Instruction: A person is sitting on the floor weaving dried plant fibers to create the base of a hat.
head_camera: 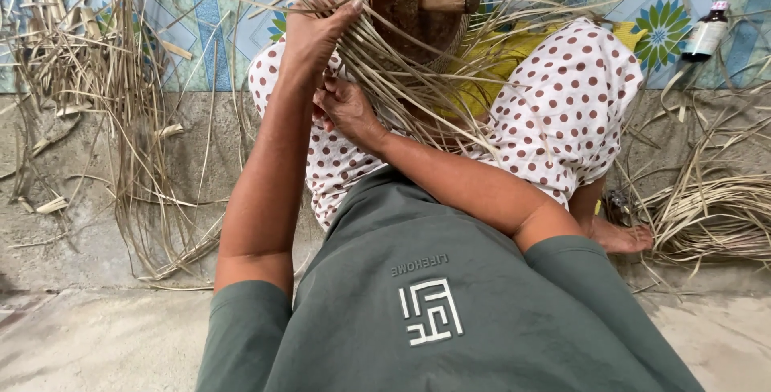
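Evidently braced on the lap for weaving, the half-woven basket [418, 6] sits over its wooden mould. Left hand [317, 34] grips its rim strands; right hand [345, 107], just below, pinches loose strips [418, 95].

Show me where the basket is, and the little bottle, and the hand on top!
woven basket [418, 14]: head view, on its brown inner wall beside the wooden peg.
small bottle [705, 34]: head view, on its pale label, at the far right.
left hand [317, 30]: head view, on the back of the hand gripping the strips.

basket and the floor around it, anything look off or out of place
Mostly no: the half-woven basket has loose strips sticking out, held by the left hand and right hand. One oddity: a small dark bottle stands on the floor among scattered strips.
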